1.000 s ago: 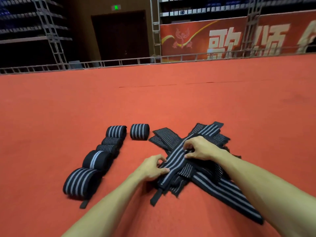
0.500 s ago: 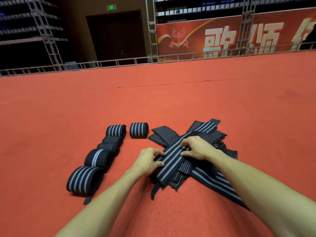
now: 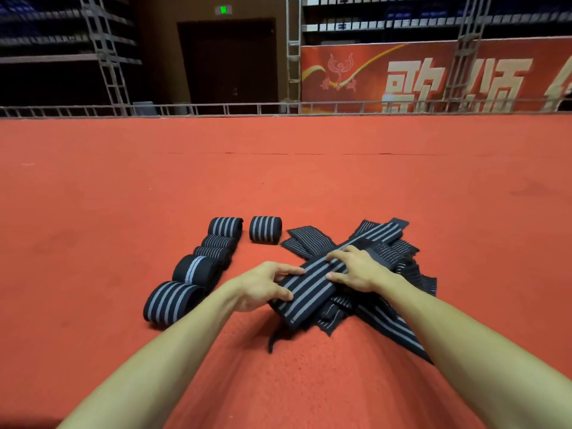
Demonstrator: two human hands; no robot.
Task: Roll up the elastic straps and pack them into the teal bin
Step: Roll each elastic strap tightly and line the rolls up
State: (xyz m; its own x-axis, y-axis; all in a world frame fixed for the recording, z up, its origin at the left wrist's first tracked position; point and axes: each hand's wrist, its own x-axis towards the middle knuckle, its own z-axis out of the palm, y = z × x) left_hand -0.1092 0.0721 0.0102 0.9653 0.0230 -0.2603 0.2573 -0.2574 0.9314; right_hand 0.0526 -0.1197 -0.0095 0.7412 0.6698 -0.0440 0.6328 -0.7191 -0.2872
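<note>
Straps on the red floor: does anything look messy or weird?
Yes. The unrolled straps lie in a crisscross heap with ends sticking out crooked, while the rolled straps sit in a tidy row to the left. One roll sits apart from that row. The left hand and right hand hold the top strap.
</note>
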